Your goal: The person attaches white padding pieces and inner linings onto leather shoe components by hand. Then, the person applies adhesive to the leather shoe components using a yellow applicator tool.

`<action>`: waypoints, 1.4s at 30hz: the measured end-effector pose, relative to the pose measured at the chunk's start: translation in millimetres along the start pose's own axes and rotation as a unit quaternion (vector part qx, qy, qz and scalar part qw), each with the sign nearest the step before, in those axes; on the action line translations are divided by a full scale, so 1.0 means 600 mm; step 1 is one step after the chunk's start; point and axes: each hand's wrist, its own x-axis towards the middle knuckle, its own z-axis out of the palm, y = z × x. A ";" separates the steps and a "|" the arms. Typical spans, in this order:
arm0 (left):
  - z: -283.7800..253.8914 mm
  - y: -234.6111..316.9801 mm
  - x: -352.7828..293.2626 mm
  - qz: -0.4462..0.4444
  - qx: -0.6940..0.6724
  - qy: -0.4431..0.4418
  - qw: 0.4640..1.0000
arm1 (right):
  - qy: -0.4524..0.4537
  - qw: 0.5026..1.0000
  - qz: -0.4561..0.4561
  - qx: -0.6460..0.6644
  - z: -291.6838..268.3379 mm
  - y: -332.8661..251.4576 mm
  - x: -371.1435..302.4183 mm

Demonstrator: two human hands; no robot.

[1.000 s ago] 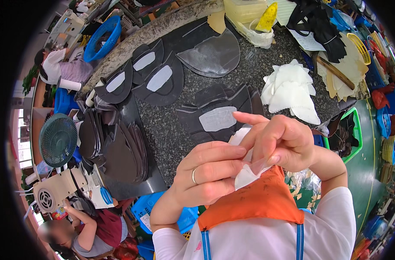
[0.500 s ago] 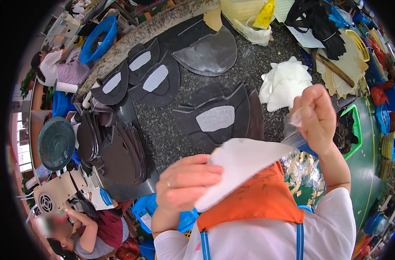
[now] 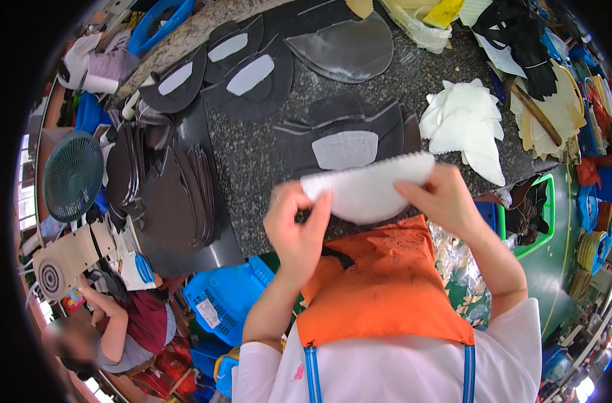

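Observation:
A white, curved piece of sheet material [image 3: 368, 196] with a zigzag-cut edge is stretched between my two hands, above the near edge of the dark stone worktop. My left hand [image 3: 294, 225] pinches its left end between thumb and fingers. At the other end, my right hand [image 3: 447, 200] grips the right corner. Just beyond lies a dark cut piece [image 3: 393, 134] bearing a light grey patch [image 3: 345, 149]; the white piece hides its near part. A pile of similar white pieces [image 3: 464, 121] rests to the right.
Several dark patched pieces [image 3: 249, 80] lie at the far left, beside stacks of brown-black pieces [image 3: 175, 201]. A shiny dark half-round piece [image 3: 346, 50] lies farther back. Below the worktop are a blue basket [image 3: 228, 299] and a green crate [image 3: 548, 215]. Another person [image 3: 111, 329] sits at the left.
The clear film that was in my right hand no longer shows there. My right hand has come down onto the white piece, which has turned from slanted to nearly level, zigzag edge away from me.

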 end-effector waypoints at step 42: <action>0.071 -0.002 -0.017 0.190 0.210 -0.125 0.951 | -0.094 0.935 -0.130 -0.316 -0.128 -0.074 0.184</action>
